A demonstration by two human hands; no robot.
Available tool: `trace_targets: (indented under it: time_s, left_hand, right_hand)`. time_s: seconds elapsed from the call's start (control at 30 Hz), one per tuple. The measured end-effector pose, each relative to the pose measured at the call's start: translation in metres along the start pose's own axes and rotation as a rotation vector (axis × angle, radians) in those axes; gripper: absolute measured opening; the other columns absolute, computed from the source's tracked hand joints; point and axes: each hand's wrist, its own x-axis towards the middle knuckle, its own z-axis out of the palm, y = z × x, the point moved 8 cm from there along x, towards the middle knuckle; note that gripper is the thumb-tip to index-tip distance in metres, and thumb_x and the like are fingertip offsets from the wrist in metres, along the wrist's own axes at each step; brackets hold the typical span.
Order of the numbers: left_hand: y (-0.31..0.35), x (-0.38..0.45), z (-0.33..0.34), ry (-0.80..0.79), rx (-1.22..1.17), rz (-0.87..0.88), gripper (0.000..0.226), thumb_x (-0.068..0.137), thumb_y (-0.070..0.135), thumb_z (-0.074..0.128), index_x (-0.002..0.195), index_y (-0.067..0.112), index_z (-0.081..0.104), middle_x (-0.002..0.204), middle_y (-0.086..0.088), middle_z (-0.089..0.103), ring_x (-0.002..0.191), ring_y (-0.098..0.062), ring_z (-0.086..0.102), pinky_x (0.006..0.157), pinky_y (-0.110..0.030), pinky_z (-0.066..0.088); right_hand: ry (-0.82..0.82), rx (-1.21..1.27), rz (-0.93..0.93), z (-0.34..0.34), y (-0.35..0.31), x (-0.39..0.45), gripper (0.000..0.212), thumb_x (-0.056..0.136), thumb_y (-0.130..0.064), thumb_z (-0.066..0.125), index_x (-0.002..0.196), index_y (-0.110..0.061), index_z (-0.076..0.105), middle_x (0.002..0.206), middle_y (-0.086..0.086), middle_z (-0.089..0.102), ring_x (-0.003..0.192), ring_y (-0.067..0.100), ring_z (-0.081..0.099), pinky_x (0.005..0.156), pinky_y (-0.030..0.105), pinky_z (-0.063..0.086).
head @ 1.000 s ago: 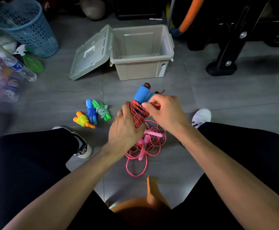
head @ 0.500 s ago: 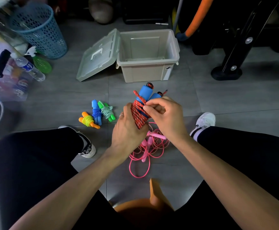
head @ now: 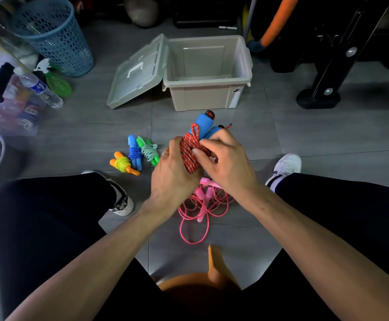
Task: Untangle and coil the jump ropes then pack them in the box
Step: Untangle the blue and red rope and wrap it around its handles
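Note:
My left hand [head: 172, 172] grips a red jump rope [head: 190, 150] wound around its two blue handles [head: 204, 126]. My right hand [head: 226, 161] pinches the red cord at the bundle's right side. A small loop of red cord sticks up from the top. Under my hands a tangle of pink jump ropes [head: 202, 205] lies loose on the floor. Three coiled ropes sit to the left: orange and yellow [head: 124, 164], blue [head: 133, 152], green and white [head: 149, 151]. The beige box [head: 208, 93] stands open behind, nothing visible inside.
The box lid [head: 138, 70] leans against its left side. A blue mesh basket [head: 54, 35], a water bottle [head: 39, 88] and a clear bin [head: 8, 105] crowd the left. A black stand foot [head: 317, 98] is at right. My shoes [head: 286, 166] flank the ropes.
My right hand's fingers shifted along the red cord while winding it. The camera tilted a little, so the box sits lower in view.

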Motion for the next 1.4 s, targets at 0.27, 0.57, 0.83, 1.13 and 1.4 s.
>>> trace_targets:
  time_s: [0.27, 0.57, 0.83, 1.13, 1.4]
  left_hand:
    - [0.002, -0.003, 0.003, -0.031, 0.044, 0.035, 0.060, 0.068, 0.033, 0.066, 0.121, 0.026, 0.039, 0.086, 0.000, 0.059, 0.070, -0.021, 0.058, 0.053, -0.029, 0.041]
    - [0.007, 0.008, -0.010, 0.001, 0.052, 0.070, 0.058, 0.067, 0.036, 0.070, 0.118, 0.028, 0.044, 0.085, 0.002, 0.060, 0.075, -0.021, 0.060, 0.062, -0.037, 0.052]
    - [0.010, 0.006, -0.015, 0.015, 0.180, 0.161, 0.062, 0.071, 0.032, 0.072, 0.127, 0.020, 0.048, 0.097, -0.006, 0.061, 0.087, -0.028, 0.061, 0.068, -0.040, 0.052]
    - [0.008, 0.013, -0.016, -0.050, 0.001, 0.127, 0.067, 0.062, 0.037, 0.072, 0.121, 0.032, 0.040, 0.077, 0.007, 0.059, 0.071, -0.014, 0.059, 0.061, -0.028, 0.048]
    - [0.016, 0.019, -0.018, -0.133, -0.135, 0.193, 0.067, 0.065, 0.030, 0.077, 0.124, 0.030, 0.045, 0.098, 0.006, 0.059, 0.085, -0.011, 0.058, 0.074, -0.037, 0.053]
  right_hand:
    - [-0.107, -0.264, -0.072, 0.007, -0.009, 0.001, 0.016, 0.090, -0.011, 0.058, 0.087, 0.004, 0.058, 0.092, 0.019, 0.052, 0.070, 0.031, 0.053, 0.059, 0.030, 0.032]
    - [-0.101, 0.064, 0.040, 0.007, 0.005, 0.003, 0.016, 0.097, -0.009, 0.053, 0.098, 0.005, 0.060, 0.102, 0.013, 0.043, 0.087, 0.020, 0.049, 0.079, 0.021, 0.038]
    - [-0.123, -0.094, -0.013, 0.011, 0.000, 0.001, 0.017, 0.087, -0.010, 0.066, 0.090, 0.006, 0.066, 0.091, 0.015, 0.052, 0.079, 0.028, 0.056, 0.073, 0.034, 0.045]
    - [-0.080, -0.170, -0.033, 0.010, -0.006, 0.003, 0.010, 0.083, -0.004, 0.054, 0.086, 0.005, 0.054, 0.092, 0.022, 0.049, 0.081, 0.034, 0.048, 0.073, 0.042, 0.042]
    - [0.017, -0.113, -0.085, -0.013, -0.007, 0.007, 0.021, 0.090, -0.017, 0.066, 0.095, 0.004, 0.067, 0.092, 0.017, 0.054, 0.081, 0.029, 0.056, 0.075, 0.036, 0.045]
